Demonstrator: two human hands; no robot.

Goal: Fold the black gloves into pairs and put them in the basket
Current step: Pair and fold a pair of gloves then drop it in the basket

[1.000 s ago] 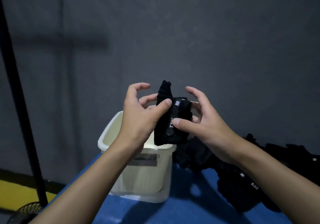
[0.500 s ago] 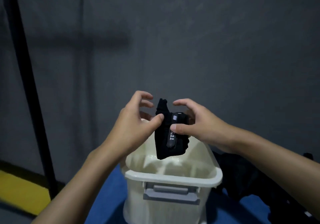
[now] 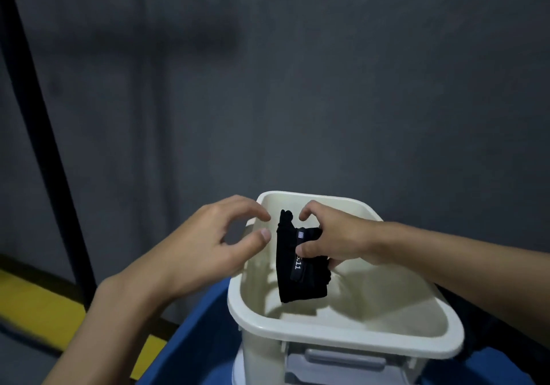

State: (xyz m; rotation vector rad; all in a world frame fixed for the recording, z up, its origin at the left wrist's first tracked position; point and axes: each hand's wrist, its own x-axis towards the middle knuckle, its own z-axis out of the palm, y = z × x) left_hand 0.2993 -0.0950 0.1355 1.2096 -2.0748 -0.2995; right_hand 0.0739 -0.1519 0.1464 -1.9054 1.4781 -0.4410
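Lowered into basket (image 3: pixel 357 346) mouth; folded gloves (image 3: pixel 297 280) pinched by right hand (image 3: pixel 336 242), hanging below it. Left hand (image 3: pixel 208 245) released, loosely curled, empty, just beside.

Dim room, grey wall (image 3: pixel 327 72) murky with soft shadow bands. Light falls from above onto the cream basket (image 3: pixel 351 337), casting shadows inside. Slight motion blur, wide-angle bending at edges.

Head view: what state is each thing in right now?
Glove pair: folded, held over the basket's opening.
Right hand: pinches the glove pair.
Left hand: fingers loosely curled, holding nothing, beside the pair.
Basket: upright, lidless.
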